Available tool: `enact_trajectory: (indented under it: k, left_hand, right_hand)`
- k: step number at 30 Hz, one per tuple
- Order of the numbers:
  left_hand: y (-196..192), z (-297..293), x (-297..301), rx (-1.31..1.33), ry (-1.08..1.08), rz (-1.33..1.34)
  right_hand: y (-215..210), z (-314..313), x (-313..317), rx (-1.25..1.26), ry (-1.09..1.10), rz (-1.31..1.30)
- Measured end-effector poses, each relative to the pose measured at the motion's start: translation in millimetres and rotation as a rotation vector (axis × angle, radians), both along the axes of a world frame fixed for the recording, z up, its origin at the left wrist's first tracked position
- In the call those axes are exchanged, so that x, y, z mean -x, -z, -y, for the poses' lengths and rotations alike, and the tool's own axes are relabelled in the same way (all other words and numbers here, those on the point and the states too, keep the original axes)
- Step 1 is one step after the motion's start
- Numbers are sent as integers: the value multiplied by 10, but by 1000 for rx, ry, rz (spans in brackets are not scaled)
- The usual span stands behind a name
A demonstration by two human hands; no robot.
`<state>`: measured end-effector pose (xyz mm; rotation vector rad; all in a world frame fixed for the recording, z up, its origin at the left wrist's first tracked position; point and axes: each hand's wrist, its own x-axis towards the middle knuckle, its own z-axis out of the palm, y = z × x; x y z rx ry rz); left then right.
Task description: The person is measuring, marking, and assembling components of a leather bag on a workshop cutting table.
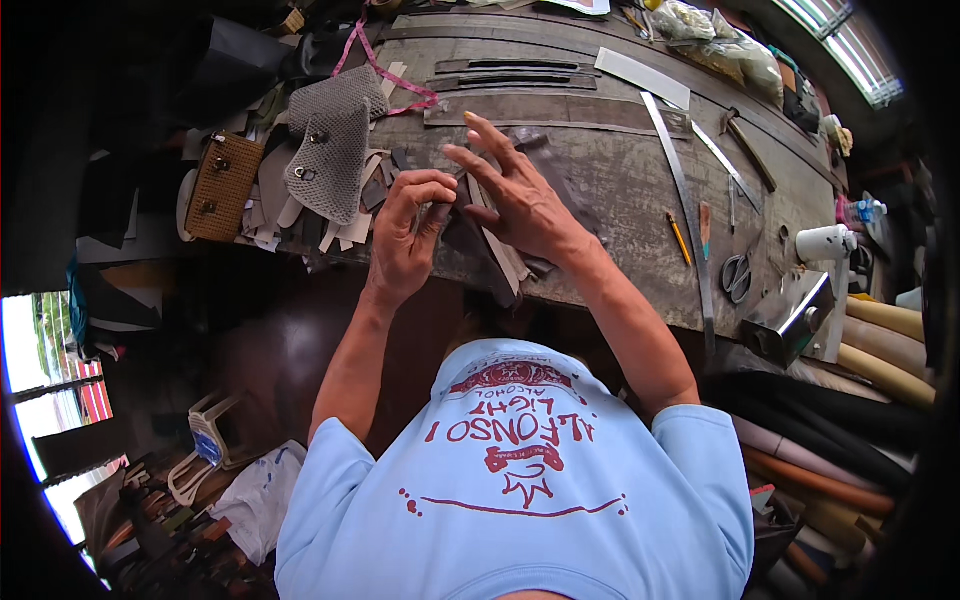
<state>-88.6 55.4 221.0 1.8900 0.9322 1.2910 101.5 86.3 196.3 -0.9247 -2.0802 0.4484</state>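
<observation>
My left hand (405, 235) is over the table's near edge, thumb and fingertips pinched together beside a dark brown leather piece (470, 245). What sits in that pinch, if anything, is too small to tell. To its right my right hand (525, 200) is open, its fingers stretched out and apart above the leather. The dark leather droops over the table edge between my forearms, and a pale beige strip (505, 255) lies along it. My right palm hides part of the pieces beneath it.
On the worn table (630, 170) at right lie a long metal ruler (672, 165), a yellow pencil (679, 238), scissors (737, 278), a hammer (750, 150) and a white container (825, 243). At left sit grey mesh pieces (330, 160), a tan woven piece (225, 185) and scraps.
</observation>
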Motion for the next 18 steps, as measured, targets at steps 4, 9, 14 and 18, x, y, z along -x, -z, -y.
enact_trajectory:
  k: [4, 9, 14, 18]
  left_hand:
    - [-405, 101, -73, -136, 16, -78]
    - [-525, 276, 108, -259, -117, -75]
    - [-373, 666, -3, -181, -519, -103]
    - [-41, 768, 87, -75, -717, -260]
  right_hand:
    - [-404, -215, 10, 218, -417, -37]
    - [-634, -100, 262, 240, -476, -42]
    - [-771, 34, 546, -4, -191, -166]
    - [-952, 239, 857, -41, -161, -137]
